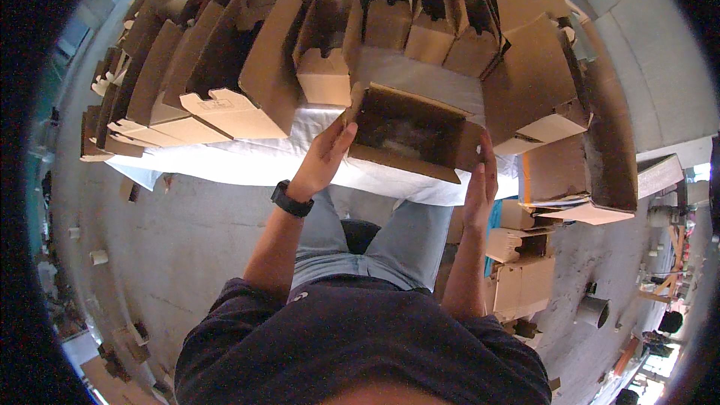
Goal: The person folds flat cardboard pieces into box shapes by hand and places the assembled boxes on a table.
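An open-topped cardboard box (pixel 420 159) lies lengthwise at the near edge of the white-covered table, its dark inside facing up. My left hand (pixel 328 156) grips its left end, thumb along the rim and the other fingers partly hidden behind the end wall. At the right end, my right hand (pixel 482 184) presses against the outside of the box's end flap, fingers nearly straight. The box is held between both hands. Whether its underside touches the table cannot be seen.
Tall open cardboard boxes (pixel 262 67) crowd the table's left side, and narrower ones (pixel 431 37) stand behind. Larger boxes (pixel 540 82) stack at the right. The white cloth (pixel 247 161) hangs over the front edge. More cartons (pixel 521 285) sit below, right of my legs.
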Action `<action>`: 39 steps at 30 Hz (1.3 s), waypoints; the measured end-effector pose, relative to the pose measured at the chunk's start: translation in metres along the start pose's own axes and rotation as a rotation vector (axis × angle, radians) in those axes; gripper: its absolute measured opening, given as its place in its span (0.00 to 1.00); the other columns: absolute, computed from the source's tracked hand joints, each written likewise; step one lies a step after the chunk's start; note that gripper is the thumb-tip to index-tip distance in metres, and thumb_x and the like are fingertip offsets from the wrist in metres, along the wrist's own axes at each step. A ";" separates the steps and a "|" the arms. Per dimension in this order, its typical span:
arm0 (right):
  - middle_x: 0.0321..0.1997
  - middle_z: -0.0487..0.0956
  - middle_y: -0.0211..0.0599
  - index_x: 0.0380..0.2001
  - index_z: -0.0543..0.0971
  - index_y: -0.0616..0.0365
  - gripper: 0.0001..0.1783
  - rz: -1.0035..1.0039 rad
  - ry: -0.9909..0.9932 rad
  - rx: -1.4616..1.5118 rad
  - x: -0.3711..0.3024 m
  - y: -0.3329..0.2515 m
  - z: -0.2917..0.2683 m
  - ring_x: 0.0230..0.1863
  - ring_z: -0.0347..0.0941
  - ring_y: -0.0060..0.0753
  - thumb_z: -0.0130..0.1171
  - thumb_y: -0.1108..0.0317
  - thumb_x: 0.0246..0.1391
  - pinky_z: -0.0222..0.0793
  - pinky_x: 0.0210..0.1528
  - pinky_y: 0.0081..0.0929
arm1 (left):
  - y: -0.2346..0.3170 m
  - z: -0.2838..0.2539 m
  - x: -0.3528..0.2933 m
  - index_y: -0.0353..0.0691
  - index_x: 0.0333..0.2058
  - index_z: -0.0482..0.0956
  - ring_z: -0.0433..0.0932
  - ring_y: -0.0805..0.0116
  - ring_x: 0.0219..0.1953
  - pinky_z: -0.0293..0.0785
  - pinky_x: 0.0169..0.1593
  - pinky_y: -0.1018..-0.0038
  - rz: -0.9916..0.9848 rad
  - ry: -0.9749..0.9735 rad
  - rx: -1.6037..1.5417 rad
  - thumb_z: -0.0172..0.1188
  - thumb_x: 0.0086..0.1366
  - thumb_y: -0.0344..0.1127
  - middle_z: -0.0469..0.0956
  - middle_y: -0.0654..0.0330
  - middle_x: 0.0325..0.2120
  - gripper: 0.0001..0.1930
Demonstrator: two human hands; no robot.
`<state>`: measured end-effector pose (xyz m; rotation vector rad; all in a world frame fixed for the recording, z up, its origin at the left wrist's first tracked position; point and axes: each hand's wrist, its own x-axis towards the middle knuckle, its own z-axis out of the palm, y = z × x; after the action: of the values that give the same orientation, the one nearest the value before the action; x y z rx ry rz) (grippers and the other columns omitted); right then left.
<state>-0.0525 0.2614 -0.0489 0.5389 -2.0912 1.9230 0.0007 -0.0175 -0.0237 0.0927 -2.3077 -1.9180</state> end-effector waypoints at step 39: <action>0.59 0.69 0.38 0.55 0.71 0.48 0.28 -0.176 -0.167 -0.727 0.066 -0.026 -0.004 0.61 0.65 0.43 0.59 0.75 0.49 0.55 0.63 0.42 | -0.009 -0.007 -0.007 0.50 0.63 0.60 0.64 0.50 0.61 0.64 0.60 0.63 0.250 -0.061 0.451 0.47 0.68 0.44 0.60 0.51 0.62 0.25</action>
<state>-0.1009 0.2572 0.0022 0.6856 -2.5263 0.9375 0.0085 -0.0249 -0.0319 -0.2016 -2.6040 -1.2806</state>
